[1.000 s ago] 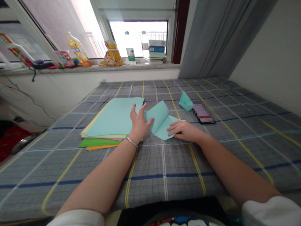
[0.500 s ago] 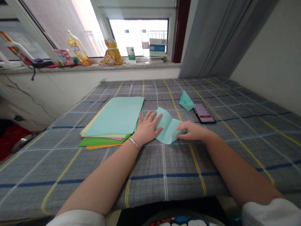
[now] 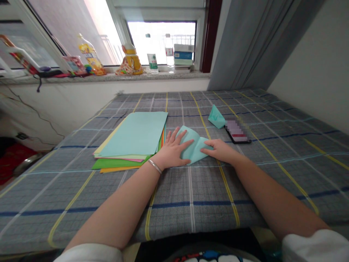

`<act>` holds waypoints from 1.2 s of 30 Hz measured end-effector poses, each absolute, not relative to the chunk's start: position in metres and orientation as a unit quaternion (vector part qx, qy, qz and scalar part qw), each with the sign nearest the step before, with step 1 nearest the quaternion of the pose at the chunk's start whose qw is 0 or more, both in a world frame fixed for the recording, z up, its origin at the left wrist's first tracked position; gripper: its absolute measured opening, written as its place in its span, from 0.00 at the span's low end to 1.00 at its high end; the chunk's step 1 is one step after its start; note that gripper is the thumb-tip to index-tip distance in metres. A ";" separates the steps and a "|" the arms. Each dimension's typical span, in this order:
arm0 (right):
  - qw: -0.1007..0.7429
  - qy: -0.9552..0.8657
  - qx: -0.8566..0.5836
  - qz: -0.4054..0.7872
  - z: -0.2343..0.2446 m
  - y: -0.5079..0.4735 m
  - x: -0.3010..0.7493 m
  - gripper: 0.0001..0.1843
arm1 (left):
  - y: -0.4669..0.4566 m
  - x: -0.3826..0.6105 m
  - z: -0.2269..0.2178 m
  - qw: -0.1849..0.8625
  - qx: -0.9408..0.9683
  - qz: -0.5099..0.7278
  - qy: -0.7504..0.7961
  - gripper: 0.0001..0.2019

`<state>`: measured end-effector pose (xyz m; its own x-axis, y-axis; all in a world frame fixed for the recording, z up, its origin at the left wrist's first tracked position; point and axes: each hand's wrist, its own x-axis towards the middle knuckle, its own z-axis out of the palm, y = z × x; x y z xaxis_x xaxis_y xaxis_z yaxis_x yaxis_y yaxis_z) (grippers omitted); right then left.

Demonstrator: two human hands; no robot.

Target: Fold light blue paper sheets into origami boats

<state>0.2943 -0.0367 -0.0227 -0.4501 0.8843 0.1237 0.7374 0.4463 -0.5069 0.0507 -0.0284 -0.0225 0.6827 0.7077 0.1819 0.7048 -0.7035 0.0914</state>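
Observation:
A light blue sheet of paper [image 3: 198,148] with a crease down its middle lies on the checked cloth between my hands. My left hand [image 3: 174,150] rests on its left part, fingers spread flat, with a silver bracelet at the wrist. At the right edge, my right hand [image 3: 219,150] has thumb and forefinger on the paper, its other fingers curled under and partly hidden. The lower right edge of the sheet is folded over. Beyond, a folded light blue paper shape [image 3: 216,117] stands beside a phone [image 3: 237,131].
Left of my hands lies a stack of coloured paper [image 3: 133,134], light blue on top, with green and orange edges showing. The checked cloth [image 3: 103,203] covers the surface. Bottles, a cream tube [image 3: 152,62] and boxes [image 3: 183,55] line the window sill [image 3: 95,78].
My right hand has brought the paper's lower right corner up and inward, and its thumb now presses on the folded part. My left hand has shifted slightly, still flat on the sheet.

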 end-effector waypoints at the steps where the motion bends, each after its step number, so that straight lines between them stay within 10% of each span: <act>1: 0.191 -0.827 -0.492 0.195 -0.023 -0.036 0.294 0.19 | -0.029 0.050 -0.021 0.012 0.918 0.100 0.384 0.41; 36: 0.128 -0.792 -0.591 0.087 -0.035 -0.045 0.290 0.19 | -0.043 0.053 -0.038 0.038 0.922 0.068 0.380 0.29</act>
